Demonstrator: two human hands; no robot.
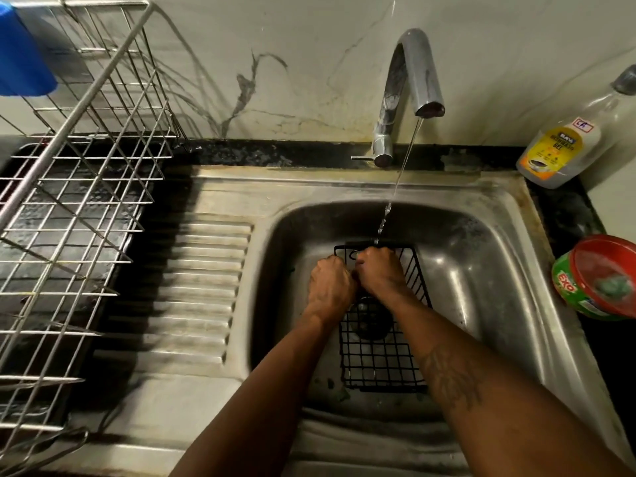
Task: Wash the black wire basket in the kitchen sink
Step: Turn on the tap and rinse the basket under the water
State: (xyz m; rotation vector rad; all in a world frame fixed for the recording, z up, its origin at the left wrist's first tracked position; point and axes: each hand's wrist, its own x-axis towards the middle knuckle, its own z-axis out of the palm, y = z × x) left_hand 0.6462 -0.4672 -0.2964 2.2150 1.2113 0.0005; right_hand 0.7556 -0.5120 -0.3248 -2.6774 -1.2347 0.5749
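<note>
Both hands are in the centre of the frame, inside the sink bowl, fists side by side and touching. Left hand [331, 287]: fingers curled over the left wall of the black wire basket [378, 361] near its far corner, gripping the wire. Right hand [379, 270]: fingers curled over the far rim of the basket, gripping it; motion blur hides whether anything else lies under the palm.

Basket position: on the floor of the sink [488, 263], long axis running from the lower centre of the frame toward the wall, open side up. The drain [373, 320] shows through the basket's grid, just below the hands.

Water supply: the chrome tap [411, 77] at upper centre is running. A thin stream [399, 177] falls at a slant and lands at the far rim of the basket, beside the right hand.

Surroundings:
- Ribbed drainboard [203, 287], left of the bowl.
- Steel dish rack [79, 201], left side of the frame, with a blue plastic item [24, 49] at upper left.
- Dishwash gel bottle [564, 149], upper right, on the dark surface [568, 215].
- Green tub with a red lid [602, 277], right edge, tilted.
</note>
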